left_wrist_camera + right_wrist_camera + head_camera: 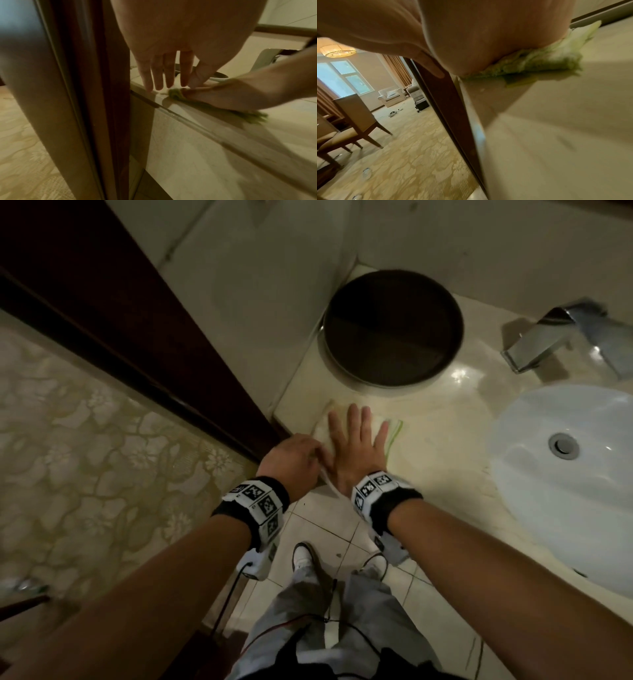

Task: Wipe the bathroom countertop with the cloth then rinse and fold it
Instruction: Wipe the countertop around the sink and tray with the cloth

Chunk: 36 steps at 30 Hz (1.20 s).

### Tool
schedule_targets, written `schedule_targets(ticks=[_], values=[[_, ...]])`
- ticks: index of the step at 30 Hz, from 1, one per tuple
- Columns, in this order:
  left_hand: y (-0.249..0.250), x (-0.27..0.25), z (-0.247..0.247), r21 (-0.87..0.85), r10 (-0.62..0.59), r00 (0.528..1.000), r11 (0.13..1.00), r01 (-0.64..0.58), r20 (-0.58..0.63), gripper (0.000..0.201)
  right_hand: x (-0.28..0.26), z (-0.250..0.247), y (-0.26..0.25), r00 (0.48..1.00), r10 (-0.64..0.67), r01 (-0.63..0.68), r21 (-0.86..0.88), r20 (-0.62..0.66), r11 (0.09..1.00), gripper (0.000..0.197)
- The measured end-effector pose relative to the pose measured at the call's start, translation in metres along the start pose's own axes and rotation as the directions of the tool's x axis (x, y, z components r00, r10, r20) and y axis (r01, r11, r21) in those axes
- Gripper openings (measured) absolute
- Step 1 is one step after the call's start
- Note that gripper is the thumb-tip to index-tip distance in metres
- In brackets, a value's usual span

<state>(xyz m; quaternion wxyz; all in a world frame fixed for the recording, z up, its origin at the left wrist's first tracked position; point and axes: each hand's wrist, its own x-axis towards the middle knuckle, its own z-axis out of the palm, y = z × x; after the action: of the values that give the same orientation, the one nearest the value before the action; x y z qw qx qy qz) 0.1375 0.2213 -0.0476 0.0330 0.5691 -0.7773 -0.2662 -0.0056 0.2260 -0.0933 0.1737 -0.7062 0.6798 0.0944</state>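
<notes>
A white cloth with green stripes (393,433) lies on the beige countertop (442,446) at its left end, near the front edge. My right hand (356,446) presses flat on it with its fingers straight and spread. My left hand (294,455) is just to the left; its thumb and forefinger pinch the cloth's near-left corner. In the left wrist view the left hand (168,60) points down at the cloth (175,94), with the right hand (231,94) lying on top. The right wrist view shows the right hand's palm (488,33) on the bunched cloth (547,59).
A dark round basin (394,326) stands on the countertop behind the cloth. The white sink (555,474) and a chrome faucet (548,337) are to the right. A dark wooden door frame (137,337) borders the counter on the left, with patterned carpet (68,457) beyond.
</notes>
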Motion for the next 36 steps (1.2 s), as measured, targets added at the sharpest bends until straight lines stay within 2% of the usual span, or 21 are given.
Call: schedule_targets(ticks=[6,11,15,22,26,30,36], values=[[-0.004,-0.010,-0.009,0.035,-0.081,0.996,0.996,0.082,-0.028,0.030,0.039,-0.015,-0.014,1.000,-0.010,0.010,-0.007,0.027,1.000,0.073],[0.002,-0.015,-0.012,0.069,-0.117,0.993,0.991,0.116,0.002,0.032,0.030,-0.013,-0.001,0.997,-0.064,0.064,-0.003,-0.034,0.998,0.070],[0.014,-0.008,-0.010,0.066,-0.117,0.992,0.991,0.113,0.048,0.033,0.008,-0.008,0.033,0.995,-0.083,0.084,0.016,-0.046,0.996,0.070],[0.065,0.021,0.016,0.089,0.010,0.978,0.996,-0.030,0.208,0.042,-0.051,0.007,0.115,0.998,0.042,-0.041,0.022,-0.045,0.999,0.070],[0.091,0.033,0.035,0.166,0.041,0.940,0.981,-0.103,0.338,0.053,-0.075,0.012,0.155,0.994,0.098,-0.096,0.034,-0.050,0.995,0.069],[0.101,0.034,0.049,0.289,0.003,0.868,0.943,-0.169,0.496,0.074,-0.077,0.013,0.159,0.993,0.097,-0.094,0.048,-0.064,0.994,0.070],[0.098,0.037,0.058,0.302,-0.002,0.852,0.935,-0.184,0.524,0.090,-0.059,0.006,0.168,0.992,0.107,-0.103,0.054,-0.066,0.993,0.070]])
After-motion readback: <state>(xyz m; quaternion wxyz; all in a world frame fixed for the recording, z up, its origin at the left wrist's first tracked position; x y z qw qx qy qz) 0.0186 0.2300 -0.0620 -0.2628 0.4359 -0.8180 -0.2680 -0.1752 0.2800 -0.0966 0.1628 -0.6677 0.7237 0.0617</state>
